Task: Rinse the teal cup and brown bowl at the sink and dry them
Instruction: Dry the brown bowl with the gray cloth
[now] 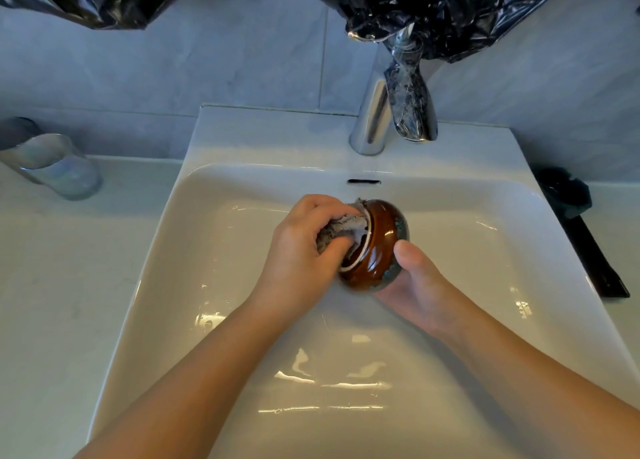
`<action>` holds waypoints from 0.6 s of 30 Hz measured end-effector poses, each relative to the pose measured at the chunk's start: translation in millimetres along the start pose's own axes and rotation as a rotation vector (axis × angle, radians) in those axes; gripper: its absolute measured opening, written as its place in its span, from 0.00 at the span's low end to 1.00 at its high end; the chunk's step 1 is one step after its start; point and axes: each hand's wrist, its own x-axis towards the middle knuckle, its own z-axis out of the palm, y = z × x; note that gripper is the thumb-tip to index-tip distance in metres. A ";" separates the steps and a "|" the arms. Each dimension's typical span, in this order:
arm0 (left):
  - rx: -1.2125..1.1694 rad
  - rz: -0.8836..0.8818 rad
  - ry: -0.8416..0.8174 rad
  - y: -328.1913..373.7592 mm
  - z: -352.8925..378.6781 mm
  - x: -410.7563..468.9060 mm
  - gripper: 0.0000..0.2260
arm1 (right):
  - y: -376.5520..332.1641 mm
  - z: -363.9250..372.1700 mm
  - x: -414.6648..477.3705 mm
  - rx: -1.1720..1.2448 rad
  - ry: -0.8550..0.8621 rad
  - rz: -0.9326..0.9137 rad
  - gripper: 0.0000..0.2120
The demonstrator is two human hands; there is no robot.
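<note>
- Stage: drying, by my read; no water runs from the tap (372,119); a grey cloth (343,226) is stuffed into the mouth of the brown bowl (375,250), so its rinse looks done and the inside is being wiped
- Left to do, as a judgement: finish the bowl's inside, wipe its outside, set it down; the glaze is glossy, and I cannot tell whether that is wet film or just shine
- Teal cup: I cannot pick it out; a dark object (564,195) lies on the table by the sink's back right corner, too dim to identify; cup status unknown
- Bowl position: off the basin floor, over the back middle of the sink (242,188), in front of the overflow slot; tipped on its side, mouth toward the left, base toward the right
- Left hand (301,250): at the bowl's mouth, fingers curled around the bunched cloth, pressing it inside past the rim
- Right hand (415,282): cupped under the bowl's base side, thumb up against its wall; fingers hidden beneath, but it plainly holds the bowl
- Bowl sits between the two hands, touching both
- Also there: a glass tumbler (55,167) on the table near the sink's back left corner
</note>
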 end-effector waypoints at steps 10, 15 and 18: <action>-0.197 -0.020 -0.210 3.0 -5.3 0.7 0.19 | -6.8 -3.2 -2.6 0.079 -0.026 -0.048 0.39; -0.027 0.064 -0.048 -3.4 -4.1 5.2 0.15 | -2.6 -4.1 -1.1 0.026 -0.050 0.019 0.45; 0.014 -0.021 -0.058 -8.8 -7.7 6.0 0.13 | -1.6 -3.7 -2.2 0.064 -0.032 -0.009 0.46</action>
